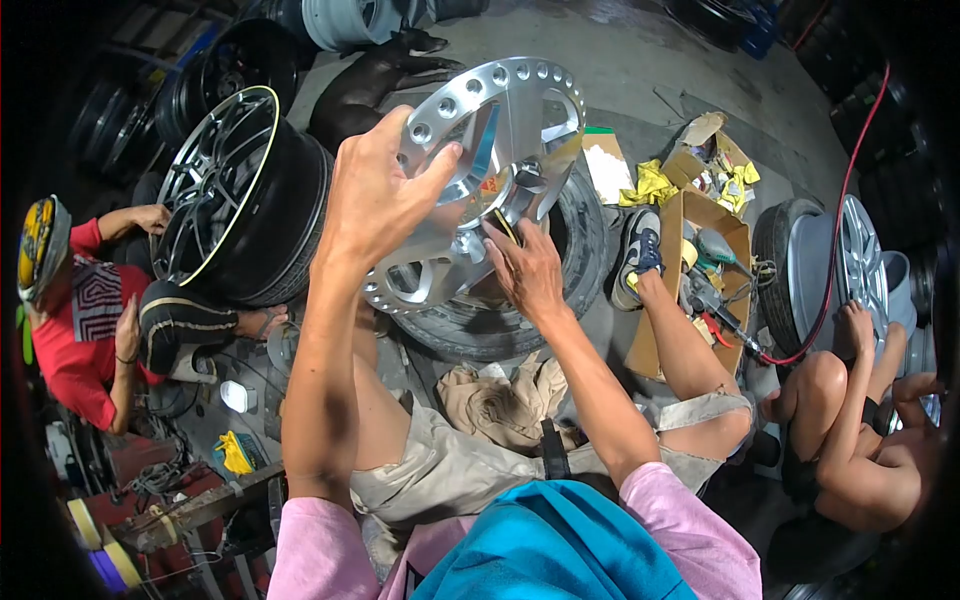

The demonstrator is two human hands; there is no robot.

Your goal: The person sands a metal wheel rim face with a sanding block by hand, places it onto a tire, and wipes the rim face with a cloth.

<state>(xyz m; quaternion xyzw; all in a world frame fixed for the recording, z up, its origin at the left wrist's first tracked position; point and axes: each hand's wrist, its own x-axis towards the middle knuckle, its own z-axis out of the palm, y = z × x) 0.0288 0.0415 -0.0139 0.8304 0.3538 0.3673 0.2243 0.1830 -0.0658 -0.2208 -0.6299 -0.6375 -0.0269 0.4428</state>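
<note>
Silver wheel disc [432, 246] was held tilted over a tyre [588, 275], left hand [375, 195] fingers clamped at its edge, right hand [532, 270] fingers pinching a small dark piece [505, 227]. Judged heavyish, rigid, slick when polished; spokes [522, 125] probably offered surest hold.

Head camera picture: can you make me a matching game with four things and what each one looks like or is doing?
Things:
1. Wheel disc
2. Dog
3. Hose
4. Left hand

Clues:
A. Thin, long and red
B. Gripping a shiny metal thing
C. Silver, with round holes along its rim
D. Black and lying on the floor

Pairs: 1-C, 2-D, 3-A, 4-B
</note>
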